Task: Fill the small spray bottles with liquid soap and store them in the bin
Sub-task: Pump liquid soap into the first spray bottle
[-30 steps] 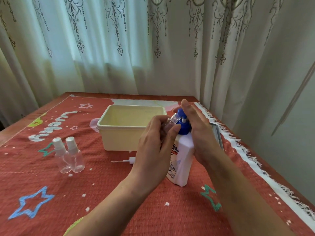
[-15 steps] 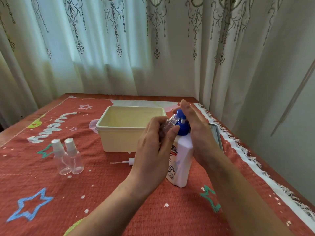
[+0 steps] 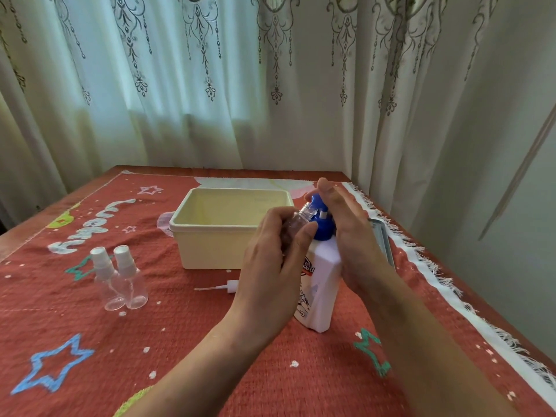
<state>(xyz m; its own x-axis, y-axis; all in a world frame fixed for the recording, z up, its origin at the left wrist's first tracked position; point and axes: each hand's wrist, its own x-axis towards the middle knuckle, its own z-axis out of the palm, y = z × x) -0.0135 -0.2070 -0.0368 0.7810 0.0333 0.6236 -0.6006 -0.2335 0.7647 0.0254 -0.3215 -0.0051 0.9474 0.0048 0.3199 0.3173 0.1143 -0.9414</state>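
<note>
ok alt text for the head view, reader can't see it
A left hand holds a small clear plastic bottle, uncapped, at the blue pump of a white soap bottle, while the right hand rests on the pump. A cream plastic bin stands behind; two capped clear spray bottles and a loose white spray cap sit on the red cloth.

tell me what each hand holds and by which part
Left hand grips the uncapped small spray bottle round its body. Right hand holds nothing; its straight fingers press the blue pump of the soap bottle.

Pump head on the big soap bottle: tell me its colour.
Blue; the pump head shows best in the head view, under the right hand.
</note>
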